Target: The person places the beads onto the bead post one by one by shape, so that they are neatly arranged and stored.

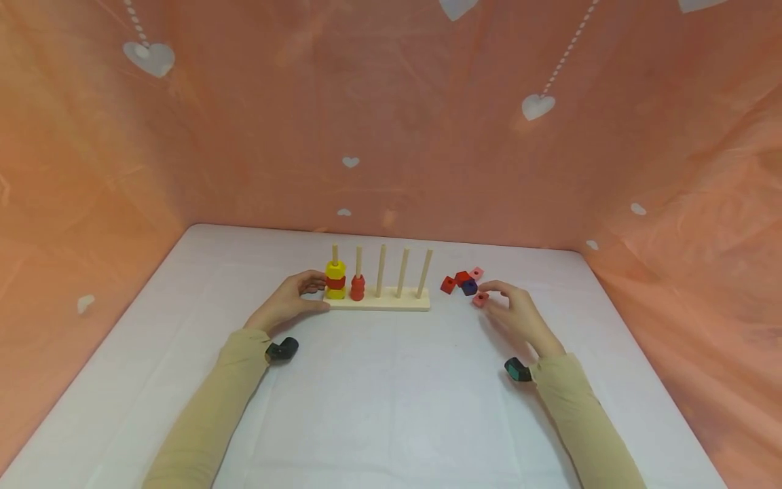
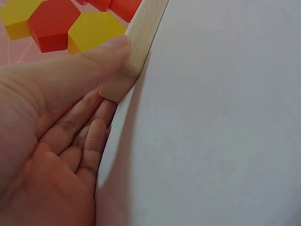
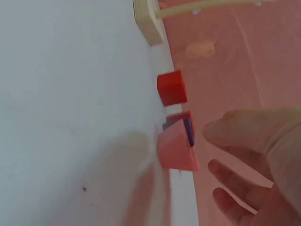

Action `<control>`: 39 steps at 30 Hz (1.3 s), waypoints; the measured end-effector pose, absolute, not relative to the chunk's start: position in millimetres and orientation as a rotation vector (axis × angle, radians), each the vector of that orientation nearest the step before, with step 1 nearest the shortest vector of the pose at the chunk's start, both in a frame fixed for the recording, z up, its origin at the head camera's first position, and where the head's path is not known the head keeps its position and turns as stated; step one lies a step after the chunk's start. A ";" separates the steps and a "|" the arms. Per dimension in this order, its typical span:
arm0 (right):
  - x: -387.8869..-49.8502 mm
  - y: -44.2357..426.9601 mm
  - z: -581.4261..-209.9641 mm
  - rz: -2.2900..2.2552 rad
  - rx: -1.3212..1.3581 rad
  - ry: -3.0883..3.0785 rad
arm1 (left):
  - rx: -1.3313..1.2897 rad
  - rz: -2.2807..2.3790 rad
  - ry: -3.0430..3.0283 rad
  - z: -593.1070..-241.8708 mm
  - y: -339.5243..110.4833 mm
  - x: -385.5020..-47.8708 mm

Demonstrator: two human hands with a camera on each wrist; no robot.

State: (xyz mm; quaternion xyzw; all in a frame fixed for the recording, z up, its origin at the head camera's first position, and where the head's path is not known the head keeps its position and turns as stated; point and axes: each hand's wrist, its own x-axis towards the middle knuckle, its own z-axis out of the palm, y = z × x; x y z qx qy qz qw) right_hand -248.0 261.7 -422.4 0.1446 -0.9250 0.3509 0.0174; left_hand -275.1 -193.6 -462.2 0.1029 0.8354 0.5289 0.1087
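Observation:
A pale wooden peg board (image 1: 379, 305) with several upright pegs stands toward the table's far side. My left hand (image 1: 290, 299) holds its left end, the thumb (image 2: 89, 66) on the front edge and the fingers round the end. Yellow and red hexagonal beads (image 1: 334, 270) are stacked on the leftmost peg; rounded red beads (image 1: 357, 292) sit on the one beside it. To the right, my right hand (image 1: 516, 309) hovers over a pink block (image 3: 175, 148), thumb and fingers apart with nothing between them. Close by lie a dark purple block (image 1: 469, 288) and a red block (image 1: 448, 284).
Another pink block (image 1: 476, 273) lies behind the purple one, beside a second red block (image 1: 462, 278). A white cloth (image 1: 391, 401) covers the table. An orange-pink curtain (image 1: 391, 136) with white hearts hangs around its back and sides.

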 end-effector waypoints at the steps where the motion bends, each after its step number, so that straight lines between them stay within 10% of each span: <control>1: -250.1 261.9 -423.2 1.102 0.433 -2.882 | 0.307 1.557 2.457 -462.6 -193.7 -275.4; 39: -267.9 265.6 -431.1 1.101 0.590 -2.890 | 0.349 1.591 2.469 -464.2 -194.2 -276.8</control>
